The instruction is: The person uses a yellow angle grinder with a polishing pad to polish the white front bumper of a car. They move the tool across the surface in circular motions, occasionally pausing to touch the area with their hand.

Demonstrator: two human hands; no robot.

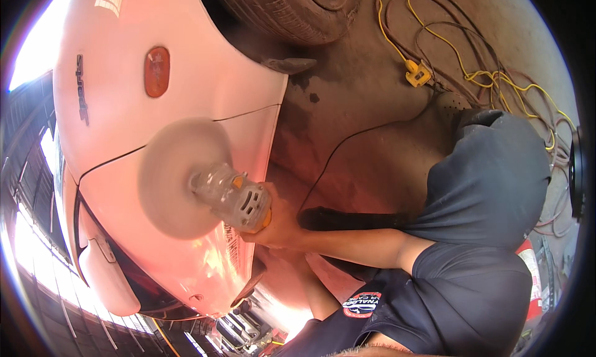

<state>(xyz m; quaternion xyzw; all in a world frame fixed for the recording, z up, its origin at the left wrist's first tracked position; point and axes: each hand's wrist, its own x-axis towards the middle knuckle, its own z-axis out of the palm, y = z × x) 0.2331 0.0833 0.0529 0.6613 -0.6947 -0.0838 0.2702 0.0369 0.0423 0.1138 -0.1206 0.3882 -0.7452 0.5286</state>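
My right hand (277,222) is closed round the grip of a power polisher (234,198) with a grey, dusty body and orange parts. Its large round buffing pad (180,177) is smeared by motion and lies over the car's pale body panel (124,189), across a panel seam. Close behind the right hand is my left hand (287,254), mostly covered, so its fingers do not show. From the tool's area a thin black cord (338,149) curves over the floor toward a yellow power outlet block (418,74).
A car tyre (292,12) stands at the top, near an orange side marker (156,71). At the lower left juts a side mirror (105,282). Yellow and dark cables (496,77) lie tangled at the upper right. My bent knee (490,177) is close on the right.
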